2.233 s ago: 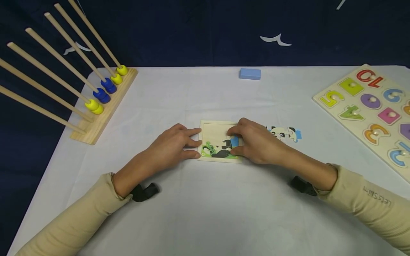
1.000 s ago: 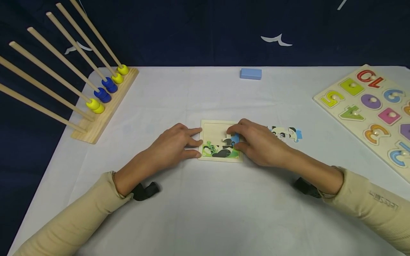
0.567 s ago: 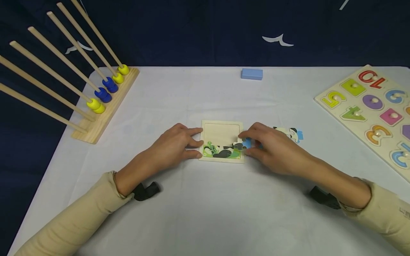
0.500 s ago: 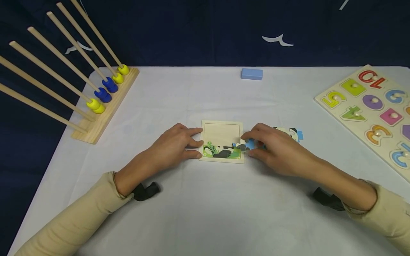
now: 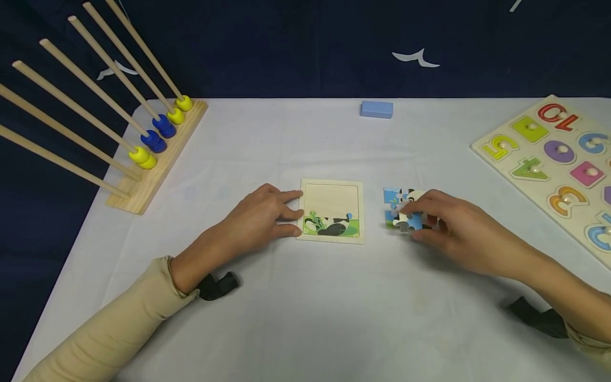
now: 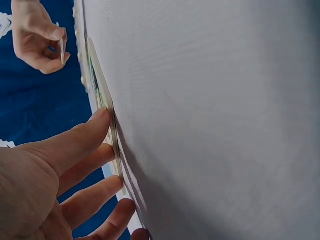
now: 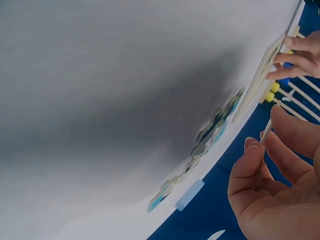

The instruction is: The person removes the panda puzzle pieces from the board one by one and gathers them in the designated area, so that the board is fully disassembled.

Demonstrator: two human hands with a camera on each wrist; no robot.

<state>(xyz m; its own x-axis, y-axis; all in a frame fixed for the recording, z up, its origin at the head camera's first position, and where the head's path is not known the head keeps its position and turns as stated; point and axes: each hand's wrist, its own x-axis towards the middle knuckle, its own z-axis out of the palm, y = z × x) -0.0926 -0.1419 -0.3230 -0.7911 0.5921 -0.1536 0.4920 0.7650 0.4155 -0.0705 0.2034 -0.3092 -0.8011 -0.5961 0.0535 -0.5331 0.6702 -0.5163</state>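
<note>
In the head view, my left hand (image 5: 250, 222) touches the left edge of a shallow wooden puzzle tray (image 5: 331, 182) with spread, fairly straight fingers; the left wrist view shows the thumb (image 6: 97, 125) along its rim. Panda-and-bamboo pieces (image 5: 329, 226) fill the tray's lower strip, and bare wood shows above. Right of the tray, my right hand (image 5: 465, 233) pinches a jigsaw piece (image 5: 407, 223) with blue and black parts. This piece (image 7: 268, 129) is seen edge-on in the right wrist view, raised over loose panda pieces (image 7: 215, 132). Fingers partly hide those loose pieces (image 5: 392, 194) in the head view.
A bead-and-peg stand (image 5: 164, 159) occupies the left back of the white table. At the right lies a number-and-shape knob board (image 5: 520, 183). Near the back edge sits a blue block (image 5: 377, 110), before a dark blue curtain (image 5: 286, 48).
My right hand has taken the blue-and-black piece out of the tray and carried it right, over the loose pieces. My left hand has stayed at the tray's left edge.
</note>
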